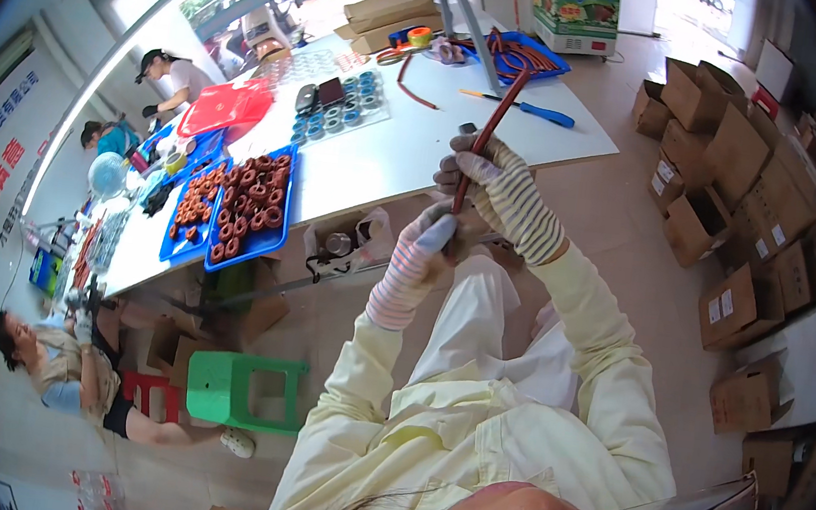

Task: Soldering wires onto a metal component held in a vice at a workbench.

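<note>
Striped gloves with grey palms cover both my hands, raised just off the near edge of the white table (449, 164). A long reddish-brown tube or strip (501, 110) slants up and away from them. Its lower end is pinched in my left hand (427, 242). Higher up, my right hand (487, 178) has its fingers wrapped round the same piece. Beyond it on the tabletop lies a blue-handled tool (545, 115) with an orange-yellow shaft. A shorter reddish-brown piece (415, 90) rests left of that.
Blue trays (285, 231) of reddish-brown rings sit at the table's left, another blue tray (555, 67) with long strips at the far side. A metal post (469, 25) rises there. A green stool (212, 389) and a seated person (63, 367) are left; cardboard boxes (725, 301) pile up right.
</note>
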The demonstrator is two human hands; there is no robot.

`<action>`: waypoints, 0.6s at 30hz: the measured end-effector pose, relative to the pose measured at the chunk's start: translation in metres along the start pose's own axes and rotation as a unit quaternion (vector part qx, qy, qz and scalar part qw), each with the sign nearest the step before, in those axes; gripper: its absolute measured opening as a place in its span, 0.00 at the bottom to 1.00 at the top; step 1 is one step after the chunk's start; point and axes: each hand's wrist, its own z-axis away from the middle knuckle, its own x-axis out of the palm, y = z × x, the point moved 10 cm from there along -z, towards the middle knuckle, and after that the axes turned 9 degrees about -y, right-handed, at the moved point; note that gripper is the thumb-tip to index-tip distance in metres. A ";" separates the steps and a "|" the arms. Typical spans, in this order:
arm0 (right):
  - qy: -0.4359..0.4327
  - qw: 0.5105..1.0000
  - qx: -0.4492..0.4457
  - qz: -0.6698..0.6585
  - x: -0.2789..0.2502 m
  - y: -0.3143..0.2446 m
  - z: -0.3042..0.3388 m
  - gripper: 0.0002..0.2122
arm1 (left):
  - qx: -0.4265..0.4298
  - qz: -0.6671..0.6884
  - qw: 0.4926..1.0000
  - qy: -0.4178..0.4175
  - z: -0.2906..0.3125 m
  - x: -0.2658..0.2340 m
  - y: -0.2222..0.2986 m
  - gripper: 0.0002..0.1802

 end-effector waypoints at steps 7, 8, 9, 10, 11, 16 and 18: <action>0.029 0.916 0.171 0.363 -0.132 -0.021 0.028 0.09 | -0.138 -0.142 0.975 0.100 -0.007 -0.039 -0.042 0.11; 0.044 0.914 0.246 0.320 -0.155 -0.019 0.028 0.09 | -0.149 -0.163 0.972 0.077 -0.012 -0.042 -0.048 0.10; 0.095 0.901 0.227 0.358 -0.169 -0.029 0.010 0.09 | -0.153 -0.165 0.972 0.071 -0.013 -0.045 -0.055 0.10; 0.144 0.884 0.206 0.393 -0.180 -0.039 -0.010 0.09 | -0.189 -0.162 0.966 0.070 -0.014 -0.050 -0.066 0.10; 0.196 0.863 0.188 0.426 -0.195 -0.049 -0.025 0.09 | -0.229 -0.156 0.958 0.069 -0.013 -0.055 -0.079 0.10; 0.151 0.612 0.061 0.774 -0.288 -0.030 -0.137 0.16 | -0.314 -0.127 0.940 0.048 -0.015 -0.062 -0.129 0.09; 0.117 0.520 0.128 0.836 -0.288 -0.013 -0.165 0.19 | -0.337 -0.096 0.935 0.060 -0.005 -0.074 -0.148 0.09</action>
